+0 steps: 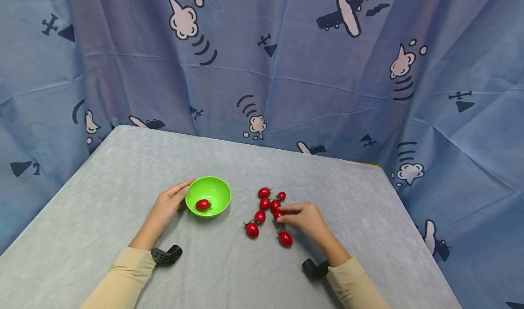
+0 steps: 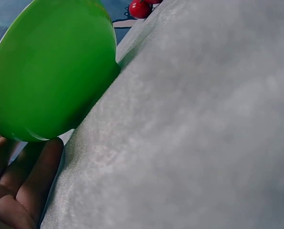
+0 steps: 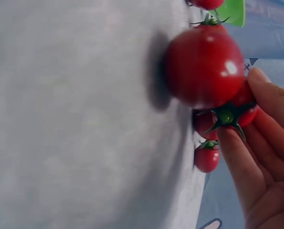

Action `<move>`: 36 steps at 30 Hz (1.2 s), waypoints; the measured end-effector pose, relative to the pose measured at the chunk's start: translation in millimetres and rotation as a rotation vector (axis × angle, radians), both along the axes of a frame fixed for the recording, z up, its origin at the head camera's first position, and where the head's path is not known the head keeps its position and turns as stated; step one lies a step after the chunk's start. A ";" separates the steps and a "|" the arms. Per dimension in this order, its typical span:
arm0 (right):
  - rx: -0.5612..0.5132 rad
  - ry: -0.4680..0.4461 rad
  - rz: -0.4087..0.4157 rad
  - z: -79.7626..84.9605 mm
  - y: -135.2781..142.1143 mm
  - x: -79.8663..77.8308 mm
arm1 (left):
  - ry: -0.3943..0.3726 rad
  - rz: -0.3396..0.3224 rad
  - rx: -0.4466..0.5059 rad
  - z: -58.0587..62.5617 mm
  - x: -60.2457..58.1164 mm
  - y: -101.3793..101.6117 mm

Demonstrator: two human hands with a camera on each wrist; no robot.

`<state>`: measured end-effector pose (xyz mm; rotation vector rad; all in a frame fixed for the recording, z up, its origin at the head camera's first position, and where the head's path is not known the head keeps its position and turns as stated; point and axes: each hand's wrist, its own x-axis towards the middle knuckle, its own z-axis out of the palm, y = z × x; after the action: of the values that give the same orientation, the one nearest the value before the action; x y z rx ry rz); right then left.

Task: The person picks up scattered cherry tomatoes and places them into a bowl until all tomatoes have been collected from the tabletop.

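Right hand (image 1: 300, 218): grip pinching a red tomato (image 1: 278, 215) between thumb and fingers, slightly right of the middle of the worktop (image 1: 356, 195); in the right wrist view its green calyx faces the wrist, the long axis foreshortened. Left hand (image 1: 167, 204): grip loose, extended fingers touching the outer wall of an upright green bowl (image 1: 219, 195) on the side toward the worktop's left edge. Inside lies a second tomato (image 1: 202, 205), long axis crosswise, calyx toward the right edge. Seven loose tomatoes (image 1: 251, 230) lie about the pinched one.
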<state>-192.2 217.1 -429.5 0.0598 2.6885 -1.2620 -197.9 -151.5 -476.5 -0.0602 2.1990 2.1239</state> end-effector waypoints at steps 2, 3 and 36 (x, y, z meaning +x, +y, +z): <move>0.000 -0.008 -0.006 2.5 -2.2 -1.8 | 0.000 0.001 -0.004 0.2 0.1 0.0; 0.000 -0.009 -0.007 3.6 -3.4 -2.9 | 0.000 0.001 -0.006 0.4 0.2 -0.1; -0.081 -0.051 0.077 33.2 -81.3 -29.8 | -0.024 0.006 -0.040 2.2 0.1 -1.8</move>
<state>-222.0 135.8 -396.3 -0.0219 2.5676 -1.3259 -197.8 -153.3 -474.3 -0.0953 2.2312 2.0706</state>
